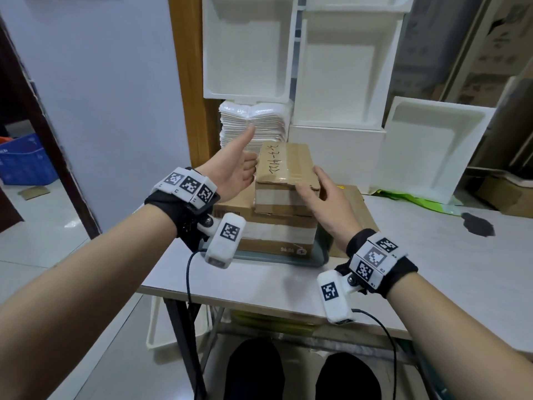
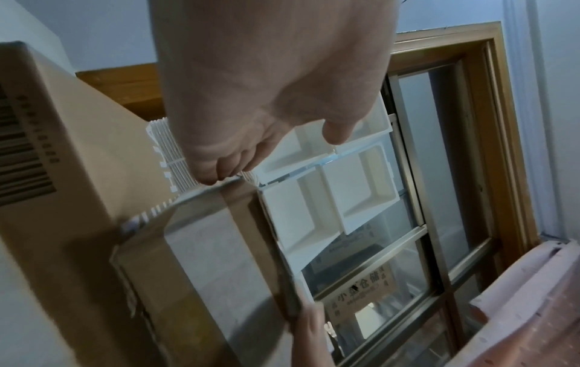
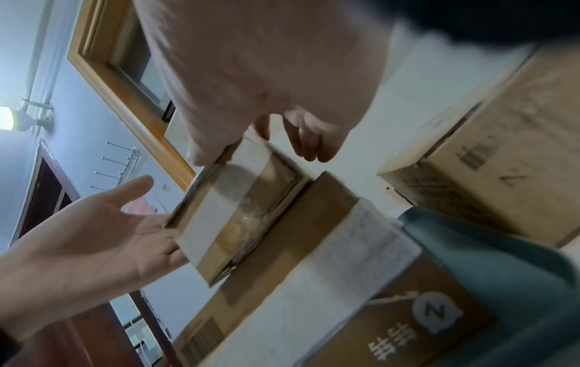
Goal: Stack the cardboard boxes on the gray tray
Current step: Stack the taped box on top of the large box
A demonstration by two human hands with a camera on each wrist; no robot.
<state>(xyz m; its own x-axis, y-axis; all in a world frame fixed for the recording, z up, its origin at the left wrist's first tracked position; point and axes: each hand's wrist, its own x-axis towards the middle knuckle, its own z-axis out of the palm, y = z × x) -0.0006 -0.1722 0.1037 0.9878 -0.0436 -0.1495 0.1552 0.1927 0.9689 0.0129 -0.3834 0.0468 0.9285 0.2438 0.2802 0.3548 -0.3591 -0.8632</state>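
White table [image 1: 259, 287], small box [image 1: 284, 166] atop stack on gray tray [image 1: 320, 256], straight fingers [image 1: 305, 189] of both hands flanking it

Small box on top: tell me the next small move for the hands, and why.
Probably nudge the small box square on the big box, then let go. It already sits on the big box, which is on the gray tray. The left hand and right hand flank it with straight fingers; a third box stands off the tray, behind.
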